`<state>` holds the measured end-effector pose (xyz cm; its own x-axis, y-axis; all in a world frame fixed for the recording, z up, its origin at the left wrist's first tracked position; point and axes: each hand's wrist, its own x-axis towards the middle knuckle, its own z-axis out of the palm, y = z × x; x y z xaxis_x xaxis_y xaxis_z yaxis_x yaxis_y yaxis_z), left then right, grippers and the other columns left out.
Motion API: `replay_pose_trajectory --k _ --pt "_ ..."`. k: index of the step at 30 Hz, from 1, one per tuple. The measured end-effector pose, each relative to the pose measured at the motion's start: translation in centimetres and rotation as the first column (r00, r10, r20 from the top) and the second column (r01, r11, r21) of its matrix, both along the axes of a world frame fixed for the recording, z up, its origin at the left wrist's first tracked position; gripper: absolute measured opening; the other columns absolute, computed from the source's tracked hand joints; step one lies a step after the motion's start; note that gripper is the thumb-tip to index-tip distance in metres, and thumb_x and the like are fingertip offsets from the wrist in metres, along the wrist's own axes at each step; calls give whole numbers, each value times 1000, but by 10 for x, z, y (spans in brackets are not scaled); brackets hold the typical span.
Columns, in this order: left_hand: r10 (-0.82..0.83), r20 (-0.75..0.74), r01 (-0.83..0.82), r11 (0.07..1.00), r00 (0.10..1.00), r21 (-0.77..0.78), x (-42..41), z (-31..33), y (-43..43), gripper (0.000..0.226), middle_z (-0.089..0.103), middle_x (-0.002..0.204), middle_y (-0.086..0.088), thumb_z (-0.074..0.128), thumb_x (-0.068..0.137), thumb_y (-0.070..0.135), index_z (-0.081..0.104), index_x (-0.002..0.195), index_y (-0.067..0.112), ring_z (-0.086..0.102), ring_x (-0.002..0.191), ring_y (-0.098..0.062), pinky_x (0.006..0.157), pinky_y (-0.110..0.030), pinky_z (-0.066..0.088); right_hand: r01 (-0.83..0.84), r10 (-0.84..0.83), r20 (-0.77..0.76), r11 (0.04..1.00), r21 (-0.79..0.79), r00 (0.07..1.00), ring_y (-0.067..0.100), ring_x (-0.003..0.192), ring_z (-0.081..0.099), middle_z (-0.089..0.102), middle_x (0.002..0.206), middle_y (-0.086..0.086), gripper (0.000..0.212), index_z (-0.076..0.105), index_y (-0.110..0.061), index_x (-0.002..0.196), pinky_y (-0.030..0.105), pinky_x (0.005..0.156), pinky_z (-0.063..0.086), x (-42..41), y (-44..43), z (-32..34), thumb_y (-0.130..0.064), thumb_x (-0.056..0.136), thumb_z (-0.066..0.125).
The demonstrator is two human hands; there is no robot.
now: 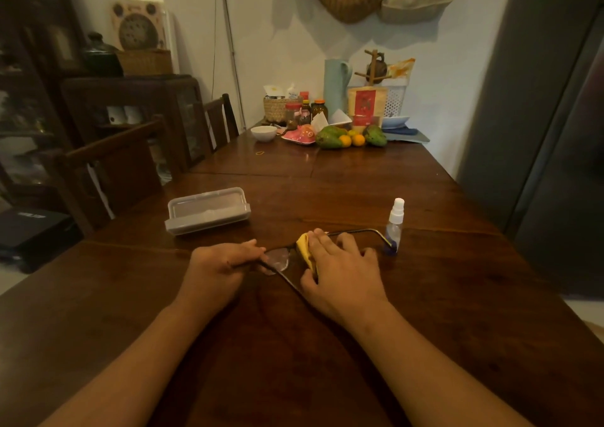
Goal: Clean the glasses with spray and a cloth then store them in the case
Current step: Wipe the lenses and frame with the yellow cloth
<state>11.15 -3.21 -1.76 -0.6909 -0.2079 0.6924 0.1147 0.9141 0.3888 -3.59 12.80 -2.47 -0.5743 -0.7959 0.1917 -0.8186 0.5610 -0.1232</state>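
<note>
The person's left hand [228, 263] is curled, its fingertips pinching the glasses [277, 258] at the outer edge of the one lens that shows. The right hand [340, 263] lies over a yellow cloth [304, 246], fingers fairly straight on top and thumb tucked against the cloth's near side, so the cloth is pinched around the other lens. That lens is wholly hidden under the cloth and the hand. The glasses are held low over the bench [441, 296], between the two hands; whether they touch the wood cannot be told. One temple arm runs back toward the person and disappears under the right wrist. The other reaches out past the right fingers, its bent tip overlapping the foot of the spray bottle [394, 227], which stands upright just beside the right hand. The translucent case [207, 211] sits beyond the left hand, well apart; whether its lid is raised or down is hard to make out.
</note>
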Motion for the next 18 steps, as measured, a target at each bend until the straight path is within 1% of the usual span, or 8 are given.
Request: replay_pose_trajectory --k 3,5,7,9,12,14,16,18 --pt "-76 64 79 996 995 -32 1 -2 -4 35 74 101 -7 82 67 -9 76 95 11 70 103 -23 94 -31 53 -150 154 40 985 -85 987 19 139 26 26 161 -13 67 20 -37 155 49 105 34 3 1 1 -41 94 50" --pt "-97 91 102 994 991 -48 1 -3 -6 32 74 102 -6 82 68 -6 76 94 12 70 104 -22 93 -33 53 -195 199 38 977 -88 979 17 138 28 29 160 -17 66 23 -41 153 49 105 35 2 2 3 -39 94 52" --pt "-88 106 94 994 991 -62 0 -2 -7 31 75 102 -6 82 69 -4 76 94 14 69 105 -21 93 -34 54 -157 160 23 984 -81 987 17 138 29 32 158 -17 65 25 -41 153 53 104 35 -1 3 5 -40 94 51" --pt "-61 109 69 995 992 -75 0 -2 -8 33 75 102 -7 82 69 -5 76 94 15 70 105 -21 92 -35 55 -95 95 -8 994 -61 995 18 138 30 32 159 -15 64 24 -38 153 55 102 37 -3 4 6 -42 94 49" --pt "-24 96 35 993 995 -111 -1 -2 -9 38 76 100 -11 81 66 -13 76 95 11 69 104 -22 90 -34 54 -45 45 -10 999 -5 999 19 141 28 24 162 -11 66 18 -32 156 55 103 35 -5 5 5 -43 96 44" --pt "-3 78 13 991 997 -130 -1 -2 -9 39 76 98 -13 80 64 -17 76 94 8 68 102 -20 89 -32 54 -98 97 41 995 23 994 19 142 24 22 163 -10 64 16 -32 157 54 106 32 -6 7 3 -40 98 40" --pt "16 67 -8 992 998 -128 0 -1 -10 38 76 97 -13 82 63 -15 77 93 8 68 101 -20 87 -34 56 -165 159 91 985 61 983 18 144 21 25 162 -10 60 16 -33 157 53 109 28 -8 8 2 -40 100 35" --pt "24 66 -17 993 998 -116 2 -1 -10 36 76 97 -14 84 63 -11 77 93 7 70 99 -22 84 -37 58 -165 156 113 983 76 981 17 144 20 26 162 -11 59 16 -34 157 54 110 26 -10 9 1 -43 101 32"
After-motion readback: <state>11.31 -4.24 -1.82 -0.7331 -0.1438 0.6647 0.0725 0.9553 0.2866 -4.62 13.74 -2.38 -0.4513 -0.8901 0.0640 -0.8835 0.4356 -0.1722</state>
